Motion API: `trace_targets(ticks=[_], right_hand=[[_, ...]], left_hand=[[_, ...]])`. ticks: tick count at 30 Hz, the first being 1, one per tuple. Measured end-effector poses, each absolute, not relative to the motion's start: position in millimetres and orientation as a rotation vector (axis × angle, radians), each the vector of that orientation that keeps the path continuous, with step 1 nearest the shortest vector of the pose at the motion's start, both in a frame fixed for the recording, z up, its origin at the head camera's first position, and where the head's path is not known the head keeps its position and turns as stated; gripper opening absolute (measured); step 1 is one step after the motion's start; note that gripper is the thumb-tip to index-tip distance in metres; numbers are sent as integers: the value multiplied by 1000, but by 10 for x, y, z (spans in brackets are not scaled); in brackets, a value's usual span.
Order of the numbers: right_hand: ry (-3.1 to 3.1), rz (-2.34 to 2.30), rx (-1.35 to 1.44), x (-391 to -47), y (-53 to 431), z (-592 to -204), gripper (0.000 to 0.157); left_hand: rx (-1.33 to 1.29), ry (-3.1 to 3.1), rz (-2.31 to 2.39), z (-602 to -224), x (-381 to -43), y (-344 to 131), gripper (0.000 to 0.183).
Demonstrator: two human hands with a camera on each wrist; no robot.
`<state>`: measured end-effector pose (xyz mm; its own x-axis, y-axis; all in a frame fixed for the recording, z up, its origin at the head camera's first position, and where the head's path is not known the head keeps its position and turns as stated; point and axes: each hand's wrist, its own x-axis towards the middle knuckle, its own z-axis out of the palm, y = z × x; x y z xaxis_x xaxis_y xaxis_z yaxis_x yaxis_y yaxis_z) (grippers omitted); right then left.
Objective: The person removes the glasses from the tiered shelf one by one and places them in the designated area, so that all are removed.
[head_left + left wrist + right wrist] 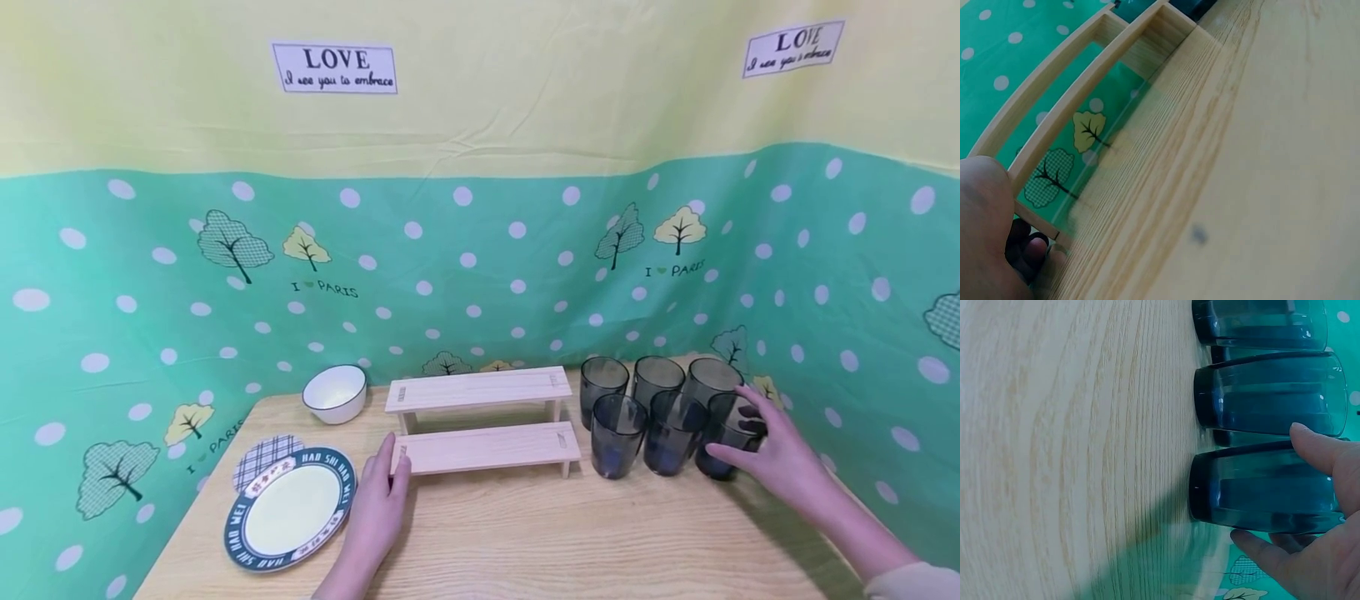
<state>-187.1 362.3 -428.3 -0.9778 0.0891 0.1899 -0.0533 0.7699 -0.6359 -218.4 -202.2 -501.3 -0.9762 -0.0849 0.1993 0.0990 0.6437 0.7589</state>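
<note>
Two light wooden step racks, or one two-tier rack, stand mid-table; the lower tier (491, 447) sits in front of the upper tier (480, 389). My left hand (378, 500) holds the lower tier's left end, thumb in front, with fingertips showing behind its leg in the left wrist view. Several dark tinted drinking glasses stand upright in two rows at the right. Around the front-row glass at the right end (1260, 490) my right hand (780, 454) has its thumb on one side and fingers on the other. That glass still rests on the table.
At the left lies a white plate with a dark lettered rim (342, 500), partly over a checked round mat (251, 462). A white bowl (335, 408) stands behind it. Printed cloth (465, 242) hangs close along the table's back and sides.
</note>
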Motion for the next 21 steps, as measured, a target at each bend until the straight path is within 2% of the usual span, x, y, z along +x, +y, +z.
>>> trace_targets(ticks=[12, 17, 21], right_hand=[[-2763, 995, 8, -1851, 3601, -4232, 122], [-2728, 909, 44, -1761, 3538, -4109, 125], [-2636, 804, 118, -1696, 3407, -3941, 121]], left_hand=[[4, -2641, -1245, -5006, -2148, -2043, 66], [7, -2643, -1234, -4915, -2123, -2087, 70], [0, -2641, -1212, -4799, -2082, -2148, 72]])
